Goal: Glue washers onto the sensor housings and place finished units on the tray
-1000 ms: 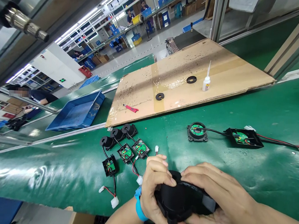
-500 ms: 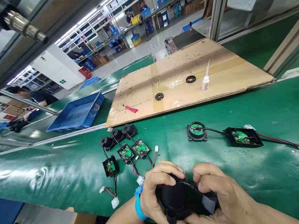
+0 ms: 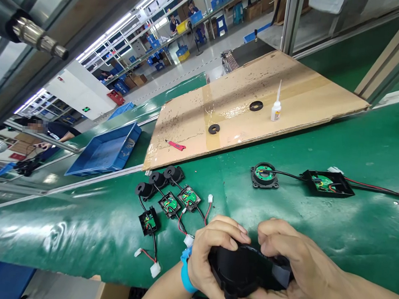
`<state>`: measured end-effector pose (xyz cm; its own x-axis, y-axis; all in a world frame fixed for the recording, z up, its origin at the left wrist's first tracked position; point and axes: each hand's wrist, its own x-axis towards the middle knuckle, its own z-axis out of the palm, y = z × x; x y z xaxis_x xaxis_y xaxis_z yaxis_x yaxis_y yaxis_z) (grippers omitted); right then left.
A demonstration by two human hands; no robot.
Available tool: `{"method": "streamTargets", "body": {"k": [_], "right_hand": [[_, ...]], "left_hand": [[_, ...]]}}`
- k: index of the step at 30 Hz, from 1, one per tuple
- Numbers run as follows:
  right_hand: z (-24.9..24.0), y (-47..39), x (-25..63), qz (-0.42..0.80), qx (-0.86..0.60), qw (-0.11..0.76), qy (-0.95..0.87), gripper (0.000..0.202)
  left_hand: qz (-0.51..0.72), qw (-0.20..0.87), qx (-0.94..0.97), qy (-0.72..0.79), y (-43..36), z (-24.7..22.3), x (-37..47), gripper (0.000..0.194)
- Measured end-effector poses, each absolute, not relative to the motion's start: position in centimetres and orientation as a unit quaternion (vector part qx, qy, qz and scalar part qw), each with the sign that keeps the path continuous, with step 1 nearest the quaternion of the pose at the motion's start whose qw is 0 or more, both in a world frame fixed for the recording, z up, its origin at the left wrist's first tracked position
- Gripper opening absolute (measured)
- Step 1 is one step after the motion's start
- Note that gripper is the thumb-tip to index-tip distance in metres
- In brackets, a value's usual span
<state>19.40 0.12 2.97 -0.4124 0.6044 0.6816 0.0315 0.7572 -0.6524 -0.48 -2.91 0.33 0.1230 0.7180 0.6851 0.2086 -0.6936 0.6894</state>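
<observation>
Near the front edge of the bench, my left hand (image 3: 217, 260) is closed around a black plastic housing (image 3: 239, 268) with a rounded body and a screw lug at its lower end. A blue band circles the wrist. My right hand (image 3: 287, 260) is closed at the housing's right side, fingers curled over a dark piece with a grey patch (image 3: 280, 276). Whether that piece is joined to the housing is hidden by the fingers. Beyond the hands lies an open black round base with a green circuit board (image 3: 265, 173), cabled to a black box with another board (image 3: 328, 183).
Several wired black units (image 3: 170, 204) lie left of my hands. A cardboard sheet (image 3: 184, 116) bears two black rings (image 3: 214, 129), a pink-handled cutter (image 3: 175, 145) and a white dropper bottle (image 3: 276, 111). A blue tray (image 3: 104, 149) and a metal-tipped tool (image 3: 40, 36) are at left; another person works beyond.
The view has shifted slightly. My hands keep their hold, and the dark piece by my right fingers has turned a little, with its upper edge now showing as a curve.
</observation>
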Motion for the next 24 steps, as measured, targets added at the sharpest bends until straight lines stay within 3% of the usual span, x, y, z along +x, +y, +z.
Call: {"method": "streamTargets", "body": {"k": [3,11,24], "right_hand": [[2.89,0.09,19.56,0.283,-0.208,0.499,-0.792,0.035],[2.76,0.2,19.77,0.274,-0.206,0.489,-0.802,0.03],[3.25,0.22,19.91,0.279,-0.215,0.488,-0.799,0.033]], "left_hand": [[0.587,0.231,0.712,0.309,-2.68,0.8,-0.23,0.078],[0.577,0.214,0.713,0.338,-2.67,0.6,-0.1,0.092],[0.59,0.226,0.703,0.326,-2.56,0.38,-0.19,0.095]]}}
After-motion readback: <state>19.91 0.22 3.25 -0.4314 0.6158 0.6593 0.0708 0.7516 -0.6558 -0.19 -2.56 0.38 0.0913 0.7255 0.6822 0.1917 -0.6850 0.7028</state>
